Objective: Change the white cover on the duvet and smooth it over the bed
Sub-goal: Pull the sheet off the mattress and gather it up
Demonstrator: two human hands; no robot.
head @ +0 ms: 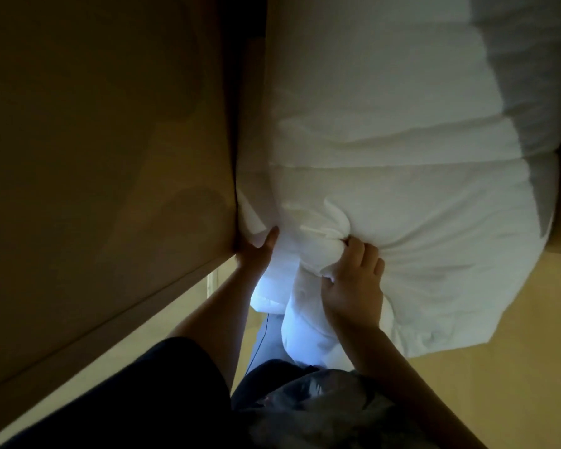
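Note:
A thick white duvet (386, 157) fills the upper right of the head view, stretching away from me over the bed. My right hand (353, 280) grips a bunched knot of white cover fabric (324, 238) at the near edge. My left hand (256, 251) holds the near left corner of the duvet, thumb on top and fingers hidden underneath. A fold of the cover hangs down between my arms. The picture is dim and blurred.
A tall brown panel or wall (104, 140) stands close on the left, right against the duvet's edge. Light wooden floor (499, 367) shows at the lower right and along the left below the panel. My dark clothing fills the bottom.

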